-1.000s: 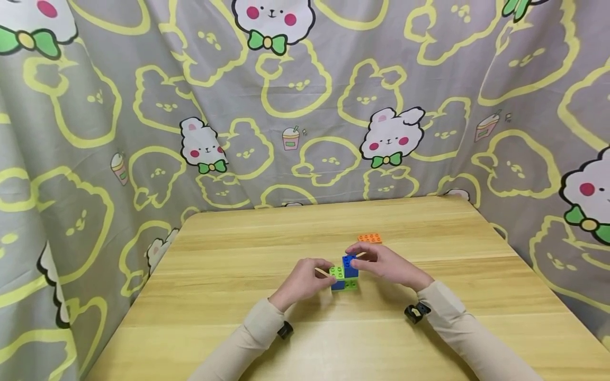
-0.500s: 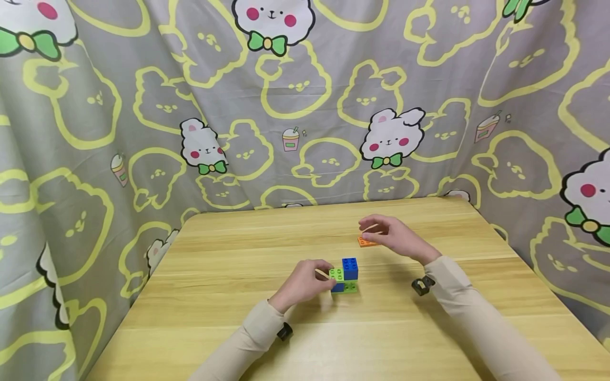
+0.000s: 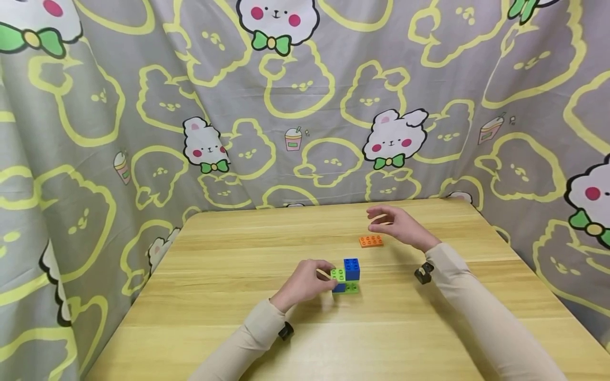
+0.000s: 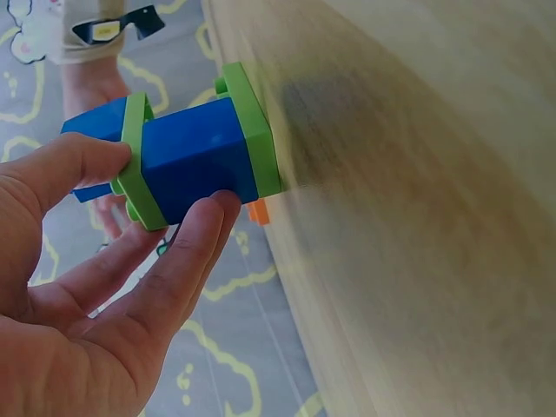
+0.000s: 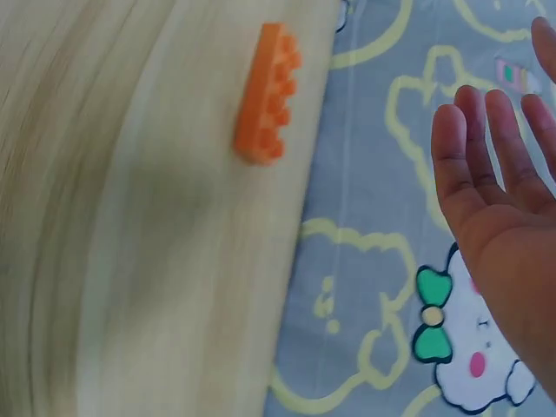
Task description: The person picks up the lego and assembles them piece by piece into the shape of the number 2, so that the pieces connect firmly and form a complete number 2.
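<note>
The left hand [image 3: 307, 280] grips a small stack [image 3: 351, 270] of blue and green pieces on the counter [image 3: 229, 248], its thumb at the upper green plate [image 4: 144, 193] and its fingers against the lower blue block [image 4: 198, 155]. The right hand [image 3: 400, 226] holds nothing; its fingers are loosely bent, thumb apart from them, and it hangs in the air over the counter. The orange brick [image 3: 370, 242] lies flat, studs up, beyond the stack and a little to its right. Of the two hands, the right is plainly the nearer, close by without touching. The brick's long axis runs almost side to side (much like the counter's far edge behind it), and seen from the head, the right fingertips show past its far long side, with the palm off to the right. Whether they hover directly above it or farther back, I can't tell from here.
</note>
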Motion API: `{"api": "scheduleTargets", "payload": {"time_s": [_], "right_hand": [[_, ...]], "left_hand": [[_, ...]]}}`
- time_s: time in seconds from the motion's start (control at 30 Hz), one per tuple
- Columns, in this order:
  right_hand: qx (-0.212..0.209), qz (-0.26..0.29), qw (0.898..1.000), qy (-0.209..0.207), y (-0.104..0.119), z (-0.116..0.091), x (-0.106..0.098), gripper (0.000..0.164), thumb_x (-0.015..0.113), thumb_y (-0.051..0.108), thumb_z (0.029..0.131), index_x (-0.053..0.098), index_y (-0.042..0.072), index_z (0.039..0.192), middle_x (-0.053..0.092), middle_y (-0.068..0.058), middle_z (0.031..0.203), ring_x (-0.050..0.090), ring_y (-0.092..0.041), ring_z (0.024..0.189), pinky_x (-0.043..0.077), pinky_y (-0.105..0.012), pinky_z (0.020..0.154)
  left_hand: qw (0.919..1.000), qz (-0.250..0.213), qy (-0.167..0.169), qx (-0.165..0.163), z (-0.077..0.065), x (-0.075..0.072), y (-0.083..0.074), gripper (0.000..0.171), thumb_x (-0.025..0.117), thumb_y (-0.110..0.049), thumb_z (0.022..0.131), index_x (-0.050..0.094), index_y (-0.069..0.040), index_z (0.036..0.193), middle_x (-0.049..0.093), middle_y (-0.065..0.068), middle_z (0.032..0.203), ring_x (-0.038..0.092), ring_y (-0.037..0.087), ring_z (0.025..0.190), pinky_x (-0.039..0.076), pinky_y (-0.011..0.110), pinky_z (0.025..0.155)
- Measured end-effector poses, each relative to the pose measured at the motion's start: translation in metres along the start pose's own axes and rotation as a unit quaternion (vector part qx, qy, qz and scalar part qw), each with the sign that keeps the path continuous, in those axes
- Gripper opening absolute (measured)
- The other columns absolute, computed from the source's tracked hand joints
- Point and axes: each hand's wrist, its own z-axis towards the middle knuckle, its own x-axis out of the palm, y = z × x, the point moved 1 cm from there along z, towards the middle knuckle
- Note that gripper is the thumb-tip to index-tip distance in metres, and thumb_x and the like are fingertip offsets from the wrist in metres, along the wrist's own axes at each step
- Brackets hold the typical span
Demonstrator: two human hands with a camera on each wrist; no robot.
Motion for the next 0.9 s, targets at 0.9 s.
{"api": "scheduleTargets", "payload": {"time_s": [0.9], "right_hand": [[0.047,-0.164,0.984,0.052,-0.057,0.016,0.006,0.047,0.081,0.025,0.090,0.068,0.004,0.130,0.067,-0.017,0.126,0.060,-0.026,0.102,0.050,-0.042,0.089]], "left_hand": [[0.9999,0.008,-0.005,0.004,0.001,0.001,0.001,0.037,0.077,-0.021,0.089,0.073,-0.002,0.121,0.074,0.008,0.110,0.072,0.014,0.090,0.059,0.027,0.073]]}}
